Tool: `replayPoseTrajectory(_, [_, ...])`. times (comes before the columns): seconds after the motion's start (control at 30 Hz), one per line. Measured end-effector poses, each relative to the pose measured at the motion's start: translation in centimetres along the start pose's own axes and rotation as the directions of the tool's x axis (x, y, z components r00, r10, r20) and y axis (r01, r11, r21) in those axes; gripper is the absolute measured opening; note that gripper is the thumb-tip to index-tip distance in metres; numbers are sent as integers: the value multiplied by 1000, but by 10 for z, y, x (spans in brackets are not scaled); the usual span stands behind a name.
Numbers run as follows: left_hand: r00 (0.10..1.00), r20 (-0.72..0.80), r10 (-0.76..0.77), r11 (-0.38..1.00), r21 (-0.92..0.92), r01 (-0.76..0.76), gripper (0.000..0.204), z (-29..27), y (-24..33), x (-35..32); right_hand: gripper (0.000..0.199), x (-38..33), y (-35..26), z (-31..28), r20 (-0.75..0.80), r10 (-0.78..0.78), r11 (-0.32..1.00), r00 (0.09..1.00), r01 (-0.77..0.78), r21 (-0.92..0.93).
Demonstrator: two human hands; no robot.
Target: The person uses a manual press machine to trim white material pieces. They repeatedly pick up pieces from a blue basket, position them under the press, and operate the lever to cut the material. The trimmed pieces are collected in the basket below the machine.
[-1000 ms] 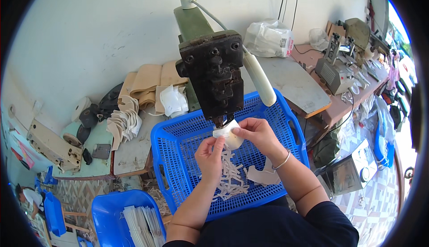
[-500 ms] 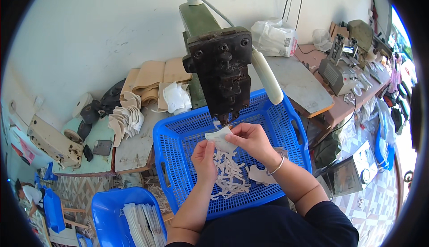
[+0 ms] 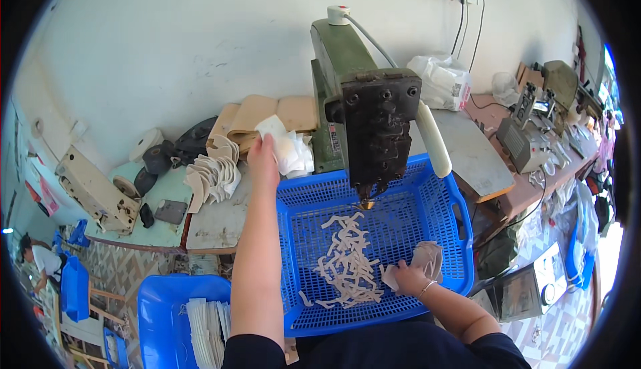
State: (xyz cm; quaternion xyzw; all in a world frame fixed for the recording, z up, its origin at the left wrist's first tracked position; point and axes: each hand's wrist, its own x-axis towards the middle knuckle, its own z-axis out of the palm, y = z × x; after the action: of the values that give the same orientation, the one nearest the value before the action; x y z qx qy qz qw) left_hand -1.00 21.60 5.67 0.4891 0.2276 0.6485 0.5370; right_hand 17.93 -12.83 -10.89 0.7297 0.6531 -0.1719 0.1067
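Observation:
My left hand (image 3: 264,165) reaches up to the table left of the machine, its fingers closed on a white curved fabric piece (image 3: 270,127). That piece is at a small pile of white pieces (image 3: 294,152). Down in the right part of the blue basket (image 3: 320,185), my right hand (image 3: 408,279) pinches a pale piece (image 3: 389,277), beside beige cupped pieces (image 3: 427,259). The green machine (image 3: 344,52) stands over the basket, its black head (image 3: 379,125) ending in a small brass-coloured tip (image 3: 364,204).
Narrow pale offcut strips (image 3: 347,262) lie in the basket. Stacked beige pieces (image 3: 212,175) and folded tan sheets (image 3: 274,112) sit on the left table. A blue chair (image 3: 157,295) holds white bundles (image 3: 207,329). Another person (image 3: 43,259) is at far left.
My hands have parted from under the machine head. The left went up and left to the white pile; the right dropped to the beige pieces in the basket. The view has shifted left.

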Motion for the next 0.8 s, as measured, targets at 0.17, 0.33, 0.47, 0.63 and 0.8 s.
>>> replayPoseTrajectory(0.17, [979, -77, 187, 632, 773, -60, 43, -36, -51, 51, 24, 14, 6, 23, -73, -134, 991, 988, 135, 10])
replayPoseTrajectory(0.33, [965, -83, 248, 659, 744, -106, 43, -52, -83, 35, 12, 13, 5, -23, -266, -55, 970, 962, 115, 213])
replayPoseTrajectory(0.47, [998, -66, -23, 662, 747, 65, 44, -35, -36, 25, 28, 16, 9, -87, -378, -17, 504, 925, 335, 796])
replayPoseTrajectory(0.63, [819, 103, 564, 429, 811, -397, 25, -4, -18, -2, 34, 16, -9, -126, -339, -50, -43, 939, 337, 940])
replayPoseTrajectory(0.8, [673, 582, -456, 868, 456, 195, 23, 22, -19, -154, 29, 17, -11, -132, -490, -164, 600, 856, 481, 639])
